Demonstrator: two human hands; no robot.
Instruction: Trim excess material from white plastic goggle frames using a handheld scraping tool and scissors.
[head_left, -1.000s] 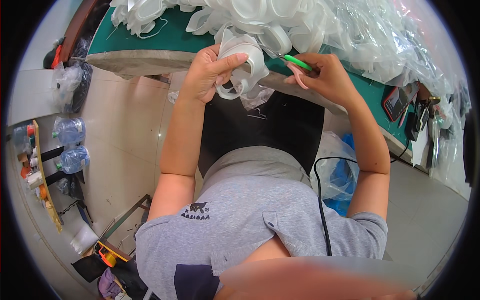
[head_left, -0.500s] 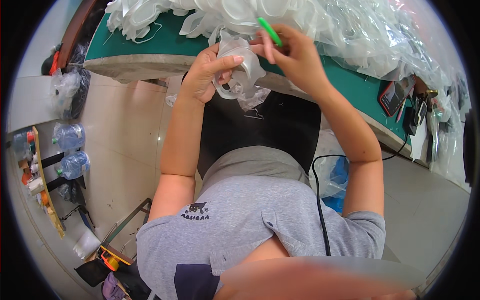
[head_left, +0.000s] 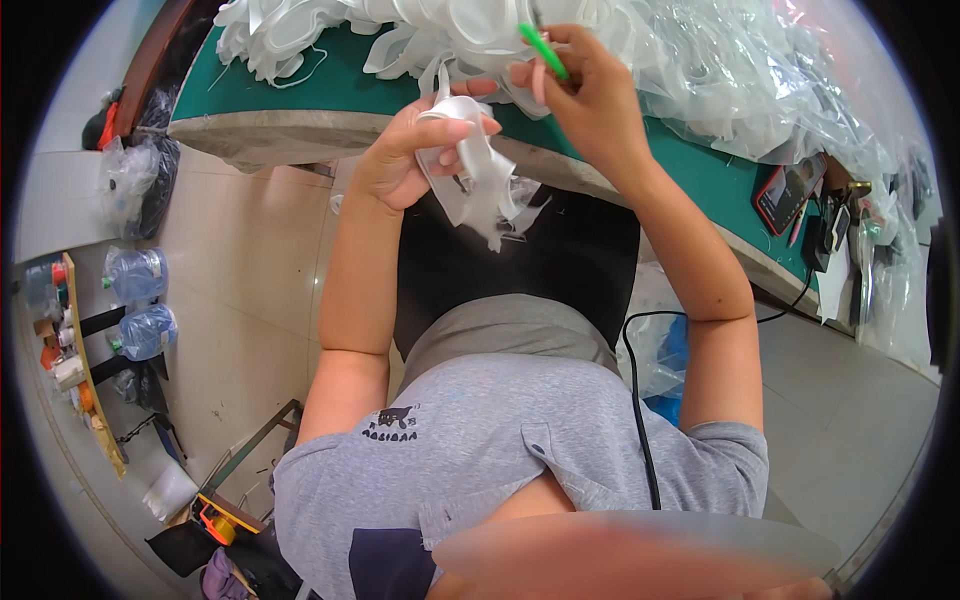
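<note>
Head view, left hand gripping white mask, right hand holding green pen

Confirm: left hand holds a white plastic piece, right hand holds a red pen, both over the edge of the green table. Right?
Not quite. The head view shows the pen in the right hand is green, not red. The rest stands: the left hand holds a white plastic piece, and both are over the edge of the green table.

Single head fisheye, looking steeply down, close
</note>
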